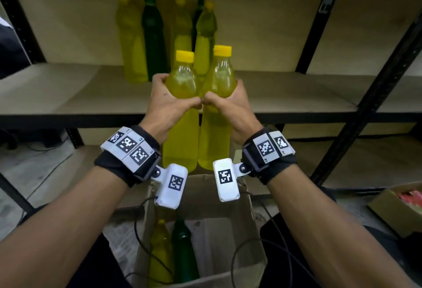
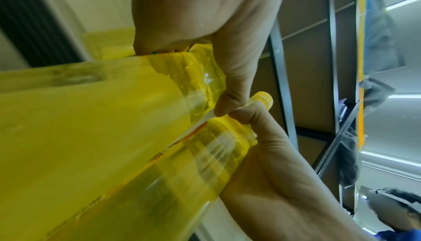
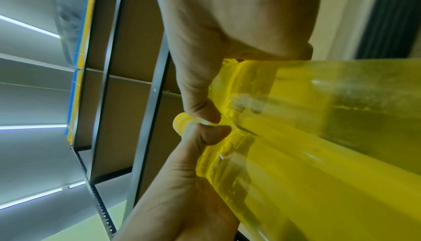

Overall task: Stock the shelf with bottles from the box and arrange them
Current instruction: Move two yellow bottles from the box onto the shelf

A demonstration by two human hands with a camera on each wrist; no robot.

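Two tall yellow-capped bottles are held upright side by side in front of the shelf's front edge (image 1: 91, 117), above the open cardboard box (image 1: 230, 230). My left hand (image 1: 173, 99) grips the left yellow bottle (image 1: 181, 141) round its shoulder. My right hand (image 1: 225, 100) grips the right yellow bottle (image 1: 214, 146) the same way, and the two thumbs touch. In the left wrist view my left hand (image 2: 205, 20) wraps its bottle (image 2: 102, 119). In the right wrist view my right hand (image 3: 227, 20) wraps its bottle (image 3: 341, 92). Several yellow and dark green bottles (image 1: 153, 36) stand at the back of the shelf.
A yellow bottle (image 1: 159, 249) and a green bottle (image 1: 183, 249) lie in the box. Black shelf uprights (image 1: 376, 95) rise at the right. A second carton (image 1: 397, 205) with red items sits on the floor at the right. Cables trail over the box.
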